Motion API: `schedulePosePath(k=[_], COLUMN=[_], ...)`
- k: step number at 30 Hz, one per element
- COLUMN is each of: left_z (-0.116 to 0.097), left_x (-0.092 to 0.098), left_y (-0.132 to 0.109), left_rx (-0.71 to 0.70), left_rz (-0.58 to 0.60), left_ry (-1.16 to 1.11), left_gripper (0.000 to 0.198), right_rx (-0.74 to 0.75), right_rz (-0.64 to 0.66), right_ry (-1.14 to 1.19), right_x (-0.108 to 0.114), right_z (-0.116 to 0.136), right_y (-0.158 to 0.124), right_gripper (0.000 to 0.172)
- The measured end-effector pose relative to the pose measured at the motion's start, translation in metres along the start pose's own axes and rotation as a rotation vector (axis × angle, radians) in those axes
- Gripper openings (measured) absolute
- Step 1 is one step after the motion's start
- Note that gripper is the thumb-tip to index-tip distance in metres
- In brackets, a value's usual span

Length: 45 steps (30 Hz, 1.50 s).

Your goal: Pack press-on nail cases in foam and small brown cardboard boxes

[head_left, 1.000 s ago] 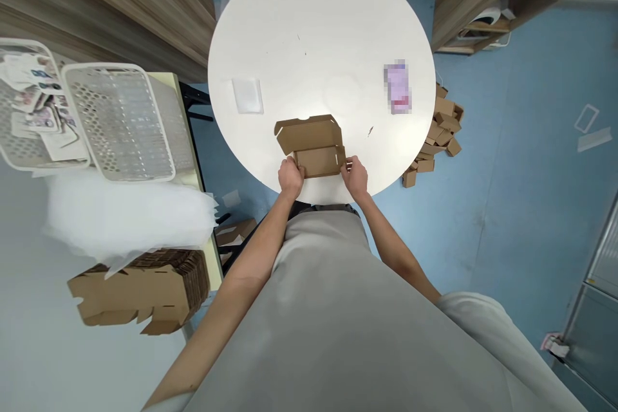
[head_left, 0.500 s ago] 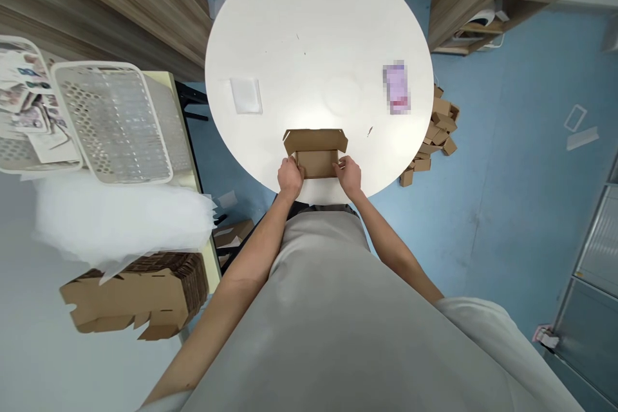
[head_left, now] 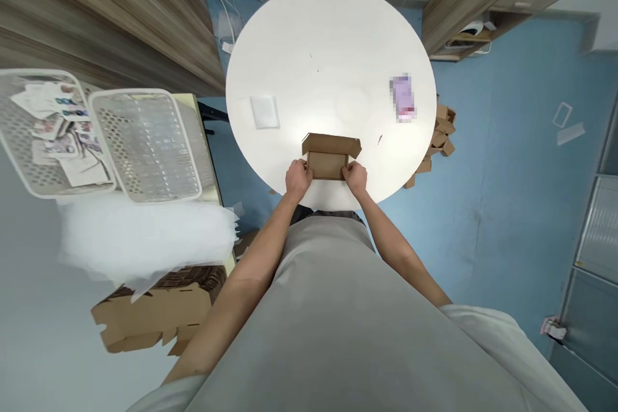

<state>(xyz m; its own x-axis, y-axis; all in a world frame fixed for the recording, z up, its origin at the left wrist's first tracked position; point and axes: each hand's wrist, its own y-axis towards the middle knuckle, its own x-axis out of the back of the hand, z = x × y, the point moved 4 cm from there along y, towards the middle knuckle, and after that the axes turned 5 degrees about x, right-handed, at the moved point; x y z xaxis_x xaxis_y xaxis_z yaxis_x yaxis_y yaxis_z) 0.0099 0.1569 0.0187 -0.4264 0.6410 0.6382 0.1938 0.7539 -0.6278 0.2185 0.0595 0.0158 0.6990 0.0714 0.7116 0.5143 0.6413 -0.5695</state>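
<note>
A small brown cardboard box [head_left: 328, 166] rests at the near edge of the round white table [head_left: 333, 32], its lid flap raised on the far side. Gripping its left side wall is my left hand [head_left: 299, 179], the thumb on the inner side. My right hand [head_left: 356, 177] closes on the opposite side wall in the same way. The box's inside shows only bare cardboard. Farther left on the table lies a flat, clear-white square packet [head_left: 264, 112]. A purple, blurred-out item [head_left: 403, 98] lies to the right.
On my left stand a basket of printed cards [head_left: 62, 135] and a basket of clear plastic pieces [head_left: 149, 148]. Nearer are white foam sheets [head_left: 149, 232] and stacked flat cardboard blanks [head_left: 149, 315]. Folded boxes [head_left: 441, 129] lie on the floor right of the table.
The camera view has shifted, so the table sits lower and further right. Both hands remain on the box, and the fingers have settled deeper on its side walls.
</note>
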Motion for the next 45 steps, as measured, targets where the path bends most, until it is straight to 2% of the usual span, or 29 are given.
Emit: schedulePosePath(k=[3, 5, 7, 9, 10, 12, 15, 19, 22, 25, 29, 32, 35, 37, 39, 40, 42, 44, 45], left_z=[0.008, 0.015, 0.021, 0.026, 0.027, 0.021, 0.007, -0.005, -0.007, -0.004, 0.007, 0.027, 0.054, 0.066, 0.068, 0.066, 0.059, 0.049, 0.044], left_x=[0.028, 0.057, 0.09, 0.121, 0.132, 0.146, 0.147, 0.135, 0.132, 0.135, 0.138, 0.137, 0.125, 0.111, 0.097, 0.091, 0.083, 0.076, 0.073], left_y=[0.014, 0.031, 0.055, 0.084, 0.099, 0.125, 0.147, 0.152, 0.153, 0.15, 0.133, 0.109, 0.072, 0.04, 0.004, -0.014, -0.048, -0.073, -0.083], left_rx=[-0.047, -0.035, 0.008, 0.117, 0.181, 0.209, 0.161, 0.169, 0.171, 0.144, 0.071, 0.082, 0.218, 0.292, 0.277, 0.253, 0.218, 0.22, 0.225], left_rz=[0.0, -0.084, -0.211, -0.333, -0.362, -0.36, -0.309, -0.328, -0.355, -0.324, -0.235, -0.176, -0.089, 0.023, 0.163, 0.226, 0.33, 0.399, 0.425], left_ry=[-0.046, -0.057, -0.067, -0.094, -0.109, -0.116, -0.078, 0.011, 0.085, 0.135, 0.142, 0.022, -0.278, -0.554, -0.79, -0.867, -0.929, -0.975, -1.026], left_gripper=[0.025, 0.031, 0.042, 0.056, 0.059, 0.06, 0.061, 0.079, 0.088, 0.087, 0.078, 0.067, 0.048, 0.036, 0.036, 0.04, 0.049, 0.056, 0.058], right_rx=[-0.085, -0.121, -0.133, -0.147, -0.163, -0.198, -0.249, -0.289, -0.311, -0.285, -0.187, -0.068, 0.078, 0.177, 0.217, 0.201, 0.12, 0.034, 0.006], right_rz=[-0.041, -0.08, -0.13, -0.178, -0.202, -0.246, -0.301, -0.342, -0.356, -0.332, -0.251, -0.16, -0.01, 0.103, 0.188, 0.223, 0.323, 0.464, 0.523], right_ry=[0.049, 0.078, 0.113, 0.149, 0.167, 0.204, 0.262, 0.338, 0.362, 0.361, 0.33, 0.338, 0.399, 0.478, 0.541, 0.566, 0.636, 0.769, 0.859], right_x=[-0.001, 0.002, 0.008, 0.015, 0.017, 0.021, 0.022, 0.021, 0.021, 0.02, 0.019, 0.015, 0.006, -0.001, -0.009, -0.012, -0.021, -0.03, -0.033], right_z=[0.007, 0.01, 0.01, 0.009, 0.008, 0.007, 0.005, 0.006, 0.007, 0.013, 0.032, 0.054, 0.078, 0.093, 0.102, 0.104, 0.103, 0.1, 0.099], right_y=[-0.008, -0.017, -0.03, -0.048, -0.057, -0.077, -0.105, -0.131, -0.141, -0.139, -0.122, -0.106, -0.094, -0.088, -0.085, -0.083, -0.083, -0.086, -0.088], right_gripper=[0.022, 0.028, 0.034, 0.037, 0.037, 0.035, 0.033, 0.034, 0.034, 0.033, 0.029, 0.026, 0.022, 0.022, 0.023, 0.028, 0.049, 0.066, 0.07])
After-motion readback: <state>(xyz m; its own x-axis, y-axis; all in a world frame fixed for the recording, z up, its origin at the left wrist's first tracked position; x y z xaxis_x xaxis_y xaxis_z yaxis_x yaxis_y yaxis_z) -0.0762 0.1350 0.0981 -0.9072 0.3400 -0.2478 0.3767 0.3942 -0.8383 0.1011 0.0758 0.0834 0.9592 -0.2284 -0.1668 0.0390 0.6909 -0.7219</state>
